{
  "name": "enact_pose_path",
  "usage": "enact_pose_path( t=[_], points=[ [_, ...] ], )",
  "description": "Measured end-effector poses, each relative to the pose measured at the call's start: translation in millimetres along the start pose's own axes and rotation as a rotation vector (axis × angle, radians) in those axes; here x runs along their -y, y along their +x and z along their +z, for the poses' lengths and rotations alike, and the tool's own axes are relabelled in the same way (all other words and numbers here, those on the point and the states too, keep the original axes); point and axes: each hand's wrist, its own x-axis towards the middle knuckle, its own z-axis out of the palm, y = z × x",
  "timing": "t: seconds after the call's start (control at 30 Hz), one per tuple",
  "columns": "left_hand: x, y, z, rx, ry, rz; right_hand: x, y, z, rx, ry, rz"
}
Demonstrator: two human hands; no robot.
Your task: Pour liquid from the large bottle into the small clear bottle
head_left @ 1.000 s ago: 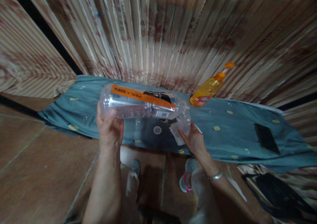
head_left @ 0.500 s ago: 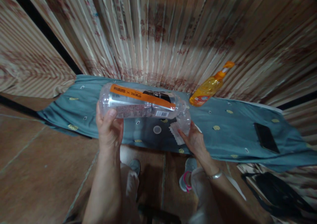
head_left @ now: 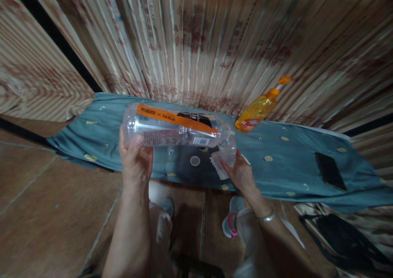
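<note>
My left hand grips the base end of a large clear plastic bottle with an orange and silver label. The bottle lies nearly level in the air, its neck pointing right. At its mouth is a small clear plastic container, which my right hand holds from below with closed fingers. A white piece with a jagged edge, like tissue, hangs beside those fingers. Whether the bottle's mouth touches the container or sits inside it, I cannot tell. Below the bottle, a small round translucent cap lies on the cloth.
A teal cloth with pineapple prints covers the long narrow table. An orange pump bottle of yellow liquid stands at the back right. A black phone lies at right. Behind hangs a pleated curtain; a dark bag is below right.
</note>
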Motion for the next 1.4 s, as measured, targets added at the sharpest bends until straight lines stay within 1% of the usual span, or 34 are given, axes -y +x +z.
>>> enact_pose_path(
  t=[0.3,0.5,0.7,0.83,1.13,1.27,1.4],
  points=[
    [-0.7,0.7,1.2,-0.022,-0.028,-0.008,2.1,0.8,-1.6,-0.005,-0.014,0.003],
    [-1.6,-0.2,1.7,-0.013,-0.019,-0.010,2.6,0.0,-0.5,-0.042,-0.015,-0.020],
    [-1.5,0.0,2.2,-0.016,-0.020,-0.010,2.8,0.7,-0.7,-0.025,-0.008,-0.001],
    [-1.0,0.4,2.1,-0.009,-0.018,-0.016,2.9,1.0,-1.5,-0.015,-0.013,-0.016],
    [-1.2,-0.1,-2.0,-0.010,0.031,-0.016,1.0,1.2,-1.2,0.046,0.003,0.033],
    [-0.8,-0.2,-3.9,0.034,0.067,-0.011,1.1,0.7,-0.7,0.022,0.007,0.023],
    [-1.5,-0.9,-3.6,0.033,0.116,-0.012,1.7,0.5,-0.8,0.009,0.000,0.010]
  ],
)
